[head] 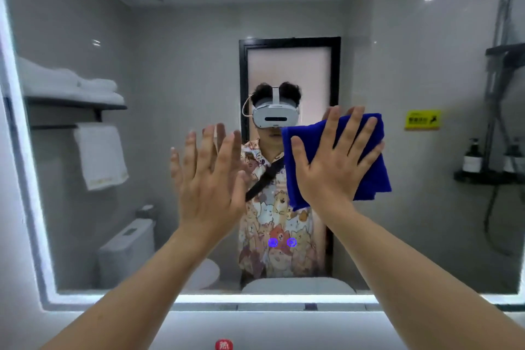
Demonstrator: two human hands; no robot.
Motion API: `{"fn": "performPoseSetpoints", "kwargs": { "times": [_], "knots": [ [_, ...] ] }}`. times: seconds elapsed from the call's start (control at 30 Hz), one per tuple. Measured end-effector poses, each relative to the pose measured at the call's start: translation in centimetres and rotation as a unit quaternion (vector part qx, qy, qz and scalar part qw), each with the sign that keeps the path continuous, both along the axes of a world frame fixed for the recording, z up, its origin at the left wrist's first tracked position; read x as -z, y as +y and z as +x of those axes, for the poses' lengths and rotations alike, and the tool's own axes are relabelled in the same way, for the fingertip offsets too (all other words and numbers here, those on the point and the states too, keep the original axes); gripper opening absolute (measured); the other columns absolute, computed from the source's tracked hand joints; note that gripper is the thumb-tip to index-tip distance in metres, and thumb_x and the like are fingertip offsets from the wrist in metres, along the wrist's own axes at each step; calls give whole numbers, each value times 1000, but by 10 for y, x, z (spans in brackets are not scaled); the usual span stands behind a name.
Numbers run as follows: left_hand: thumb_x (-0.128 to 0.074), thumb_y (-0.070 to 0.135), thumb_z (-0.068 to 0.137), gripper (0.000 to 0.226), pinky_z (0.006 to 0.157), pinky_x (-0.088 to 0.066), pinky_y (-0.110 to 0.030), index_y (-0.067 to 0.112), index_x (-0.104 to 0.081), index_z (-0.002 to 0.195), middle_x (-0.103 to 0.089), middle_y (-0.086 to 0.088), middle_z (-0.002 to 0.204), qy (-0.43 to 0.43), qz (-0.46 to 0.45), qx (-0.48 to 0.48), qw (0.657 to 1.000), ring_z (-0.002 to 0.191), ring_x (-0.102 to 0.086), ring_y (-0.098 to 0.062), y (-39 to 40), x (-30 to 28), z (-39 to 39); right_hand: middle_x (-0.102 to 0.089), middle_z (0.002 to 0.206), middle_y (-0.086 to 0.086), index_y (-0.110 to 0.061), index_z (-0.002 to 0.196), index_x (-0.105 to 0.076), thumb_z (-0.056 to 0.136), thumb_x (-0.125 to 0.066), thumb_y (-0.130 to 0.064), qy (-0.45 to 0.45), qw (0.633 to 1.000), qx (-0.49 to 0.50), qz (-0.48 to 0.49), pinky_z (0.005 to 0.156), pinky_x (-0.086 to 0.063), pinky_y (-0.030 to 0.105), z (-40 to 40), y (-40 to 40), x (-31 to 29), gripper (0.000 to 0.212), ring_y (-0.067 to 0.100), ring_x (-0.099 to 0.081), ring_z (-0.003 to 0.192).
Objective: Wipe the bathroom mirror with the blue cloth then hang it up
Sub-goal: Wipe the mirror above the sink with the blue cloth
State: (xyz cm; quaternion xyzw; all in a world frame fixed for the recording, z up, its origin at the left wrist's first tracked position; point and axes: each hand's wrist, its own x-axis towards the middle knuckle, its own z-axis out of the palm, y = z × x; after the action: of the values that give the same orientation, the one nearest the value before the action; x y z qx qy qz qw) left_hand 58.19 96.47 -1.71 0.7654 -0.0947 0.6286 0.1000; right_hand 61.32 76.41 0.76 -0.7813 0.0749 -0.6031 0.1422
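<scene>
A large bathroom mirror (176, 45) with a lit white border fills the view. My right hand (332, 162) lies flat with fingers spread, pressing the folded blue cloth (372, 176) against the glass right of centre. My left hand (210, 179) is raised beside it, palm toward the mirror, fingers apart and holding nothing; whether it touches the glass I cannot tell. Both forearms reach up from the bottom of the view.
The reflection shows a person with a headset, a door behind, a toilet at lower left, a towel shelf with a white towel (99, 156) hanging on a bar at left, and a shower shelf with bottles (473, 156) at right.
</scene>
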Motion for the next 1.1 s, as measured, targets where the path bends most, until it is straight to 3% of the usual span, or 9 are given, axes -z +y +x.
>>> {"fn": "performPoseSetpoints", "kwargs": {
  "times": [0.13,0.23,0.3,0.53,0.7,1.1],
  "knots": [
    [-52,39,89,73,123,-9,-60,23,-29,156,-25,-9,166,2,-29,25,999,155,-14,-31,46,-2,-2,-7,171,19,-11,164,-11,104,-8,-64,-48,997,-29,49,124,-4,65,3,29,2,80,40,-2,158],
    [-47,42,90,73,123,-9,-61,24,-26,157,-24,-9,167,11,-30,36,999,155,-14,-30,64,-1,-2,-16,169,24,-2,153,-34,102,-41,-43,-115,987,-97,53,125,-4,62,7,24,13,66,40,-8,158],
    [-46,44,90,76,123,-7,-62,27,-19,159,-20,-7,168,21,-31,37,999,156,-12,-29,71,-2,1,-21,166,26,-1,147,-40,101,-47,-38,-124,989,-73,21,125,-3,62,10,20,19,60,43,-12,156],
    [-49,43,89,76,123,-8,-62,23,-23,159,-19,-7,168,14,-20,35,999,156,-12,-30,72,-12,2,-7,170,24,-12,165,-11,105,-19,-61,-36,998,35,-33,123,-5,66,12,23,20,77,46,-4,156],
    [-45,45,89,72,124,-5,-52,19,-36,155,-26,-10,165,0,-5,41,999,154,-15,-29,62,-16,2,-5,170,23,-15,165,-9,104,-17,-63,-22,998,43,-34,123,-4,67,12,28,20,78,44,-2,157],
    [-43,45,90,69,122,-10,-61,22,-34,155,-26,-9,166,29,14,27,999,154,-17,-33,111,-13,10,-1,170,23,-15,165,-5,104,-18,-63,1,1000,25,-17,123,-2,66,11,103,23,78,45,0,157]
  ]
}}
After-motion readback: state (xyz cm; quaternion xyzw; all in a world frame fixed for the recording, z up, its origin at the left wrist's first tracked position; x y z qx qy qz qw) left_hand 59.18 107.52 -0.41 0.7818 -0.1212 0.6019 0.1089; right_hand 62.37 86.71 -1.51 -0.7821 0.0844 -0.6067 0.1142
